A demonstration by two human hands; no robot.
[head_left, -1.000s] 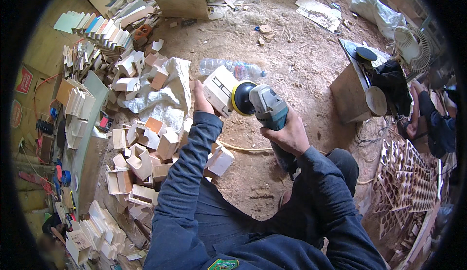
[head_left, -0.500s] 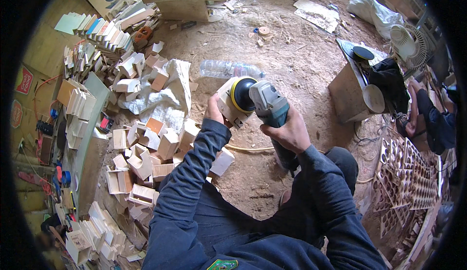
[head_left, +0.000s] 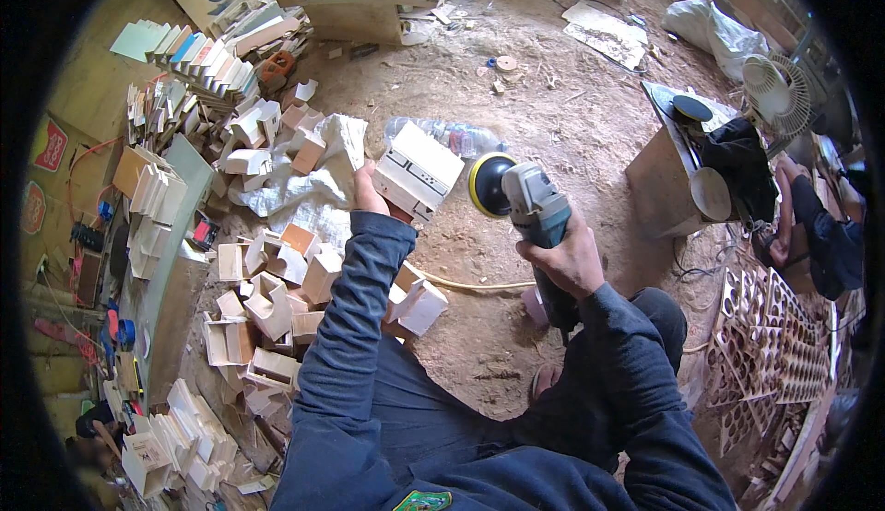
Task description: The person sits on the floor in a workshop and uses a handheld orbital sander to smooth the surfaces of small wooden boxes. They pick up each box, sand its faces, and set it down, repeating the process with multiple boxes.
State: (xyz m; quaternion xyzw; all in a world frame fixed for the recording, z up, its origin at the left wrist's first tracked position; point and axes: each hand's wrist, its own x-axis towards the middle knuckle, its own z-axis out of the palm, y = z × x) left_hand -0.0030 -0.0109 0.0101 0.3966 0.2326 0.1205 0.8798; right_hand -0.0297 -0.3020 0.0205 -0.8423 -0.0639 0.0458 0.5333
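Observation:
My left hand (head_left: pixel 371 188) is closed on a small pale wooden box (head_left: pixel 419 170) with dark markings on the face turned up. Its fingers are partly hidden beneath the box. In my right hand (head_left: pixel 572 253) is a grey and teal angle grinder (head_left: pixel 537 211), gripped round its body. A round black sanding pad with a yellow rim (head_left: pixel 491 185) sits on the tool's head, a short gap to the right of the box and not touching it.
Many small wooden boxes (head_left: pixel 267 304) lie heaped left of my legs, beside a white sack (head_left: pixel 309 184). A clear plastic bottle (head_left: pixel 475 140) lies beyond my hands. To the right stand a wooden stand (head_left: pixel 659 188), a fan (head_left: pixel 774 87) and perforated boards (head_left: pixel 770 336). A yellowish cord (head_left: pixel 461 284) crosses the dusty floor.
The pad has come away from the box. My left hand has moved left and turned the box so its marked face shows; the grinder has shifted right and slightly down.

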